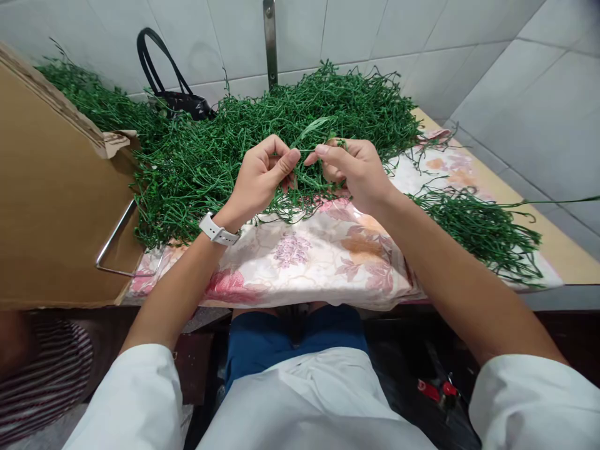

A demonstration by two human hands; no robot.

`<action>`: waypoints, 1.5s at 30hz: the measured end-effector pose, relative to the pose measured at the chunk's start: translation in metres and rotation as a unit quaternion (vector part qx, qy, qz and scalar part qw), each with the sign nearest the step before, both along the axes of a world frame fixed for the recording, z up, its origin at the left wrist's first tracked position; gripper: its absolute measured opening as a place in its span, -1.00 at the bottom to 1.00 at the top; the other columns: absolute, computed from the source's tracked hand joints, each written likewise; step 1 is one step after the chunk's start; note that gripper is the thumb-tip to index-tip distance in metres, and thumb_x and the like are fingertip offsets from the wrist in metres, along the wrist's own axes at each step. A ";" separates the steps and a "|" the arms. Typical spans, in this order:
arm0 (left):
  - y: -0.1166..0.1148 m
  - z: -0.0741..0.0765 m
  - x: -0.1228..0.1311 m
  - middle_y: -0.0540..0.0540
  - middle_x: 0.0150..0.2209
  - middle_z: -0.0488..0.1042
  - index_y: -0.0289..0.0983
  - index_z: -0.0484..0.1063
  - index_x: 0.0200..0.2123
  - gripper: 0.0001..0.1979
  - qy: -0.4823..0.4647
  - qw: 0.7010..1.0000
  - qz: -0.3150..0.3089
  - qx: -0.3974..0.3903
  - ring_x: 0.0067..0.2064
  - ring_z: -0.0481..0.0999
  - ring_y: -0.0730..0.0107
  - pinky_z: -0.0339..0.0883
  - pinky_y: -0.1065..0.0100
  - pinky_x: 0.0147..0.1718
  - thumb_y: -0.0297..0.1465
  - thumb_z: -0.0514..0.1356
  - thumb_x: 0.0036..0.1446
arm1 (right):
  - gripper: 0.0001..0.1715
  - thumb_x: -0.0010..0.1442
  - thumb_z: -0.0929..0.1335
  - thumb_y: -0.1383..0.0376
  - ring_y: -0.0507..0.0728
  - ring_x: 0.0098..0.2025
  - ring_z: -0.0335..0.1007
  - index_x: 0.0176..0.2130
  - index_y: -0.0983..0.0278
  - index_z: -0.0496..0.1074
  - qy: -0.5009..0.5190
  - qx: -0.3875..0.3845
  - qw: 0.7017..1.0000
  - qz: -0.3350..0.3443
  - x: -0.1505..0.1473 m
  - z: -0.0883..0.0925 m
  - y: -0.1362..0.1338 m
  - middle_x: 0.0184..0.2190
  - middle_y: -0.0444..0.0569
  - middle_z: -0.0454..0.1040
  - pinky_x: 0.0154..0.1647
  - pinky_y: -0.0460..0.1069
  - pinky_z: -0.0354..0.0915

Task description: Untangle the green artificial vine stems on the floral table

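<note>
My left hand (262,175) and my right hand (349,170) meet above a big heap of green plastic stems (281,119) on a flowered cloth (323,250). Both hands are closed in a pinch on one thin green stem with a pale green leaf (313,128) sticking up between them. The thumbs nearly touch. A white watch (216,231) is on my left wrist.
A smaller bunch of green stems (478,228) lies on the table at the right. A brown cardboard box (51,206) stands at the left with a metal handle (115,247) beside it. A black bag (175,94) sits against the tiled wall.
</note>
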State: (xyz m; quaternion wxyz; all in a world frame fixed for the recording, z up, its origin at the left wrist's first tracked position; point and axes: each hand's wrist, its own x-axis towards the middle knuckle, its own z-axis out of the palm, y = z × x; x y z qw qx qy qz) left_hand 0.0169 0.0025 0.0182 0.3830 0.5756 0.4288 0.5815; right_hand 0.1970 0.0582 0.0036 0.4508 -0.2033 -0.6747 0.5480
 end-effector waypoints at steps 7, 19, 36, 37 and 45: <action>-0.001 0.004 -0.002 0.01 -0.44 0.52 -0.28 0.55 -0.36 -0.73 -0.024 1.000 0.011 0.000 -0.46 0.49 0.60 0.36 0.52 -0.44 -0.25 0.31 0.38 | -0.61 0.16 0.60 0.08 -0.07 -0.56 -0.08 -0.37 0.31 0.53 -0.029 0.009 1.000 0.006 0.002 -0.003 0.001 -0.61 -0.22 0.13 -0.64 -0.09 -0.15; 0.003 -0.010 -0.001 0.00 -0.32 0.67 -0.23 0.69 -0.12 -0.89 0.005 0.999 -0.029 0.013 -0.37 0.60 0.52 0.44 0.47 -0.38 -0.40 0.39 0.29 | -0.65 0.16 0.61 0.10 -0.06 -0.53 -0.04 -0.34 0.28 0.54 0.001 0.061 0.998 -0.017 0.002 0.001 -0.003 -0.56 -0.19 0.20 -0.59 -0.08 -0.08; 0.012 -0.021 -0.006 0.00 -0.45 0.53 -0.29 0.58 -0.33 -0.53 0.057 0.992 -0.076 0.086 -0.46 0.47 0.56 0.34 0.45 -0.47 0.05 0.41 0.15 | -0.93 0.32 0.31 0.27 -0.01 -0.54 0.08 -0.22 0.21 0.29 -0.193 0.339 0.916 -0.097 0.000 -0.016 0.005 -0.54 -0.22 0.32 -0.43 -0.05 0.05; 0.012 -0.021 -0.006 0.00 -0.46 0.52 -0.29 0.55 -0.35 -0.52 0.058 0.992 -0.079 0.082 -0.47 0.47 0.56 0.34 0.45 -0.47 0.06 0.42 0.15 | -0.96 0.32 0.29 0.30 -0.01 -0.56 0.03 -0.21 0.21 0.27 -0.212 0.344 0.909 -0.100 0.000 -0.016 0.005 -0.56 -0.24 0.27 -0.43 -0.04 0.02; 0.012 -0.013 -0.014 0.05 -0.56 0.34 -0.25 0.39 -0.43 -0.42 0.162 0.979 -0.090 0.087 -0.56 0.32 0.55 0.15 0.42 -0.57 0.17 0.31 0.20 | -0.88 0.30 0.30 0.29 -0.01 -0.53 0.07 -0.30 0.21 0.24 -0.203 0.314 0.927 -0.004 0.003 -0.005 0.003 -0.57 -0.21 0.25 -0.44 -0.05 0.00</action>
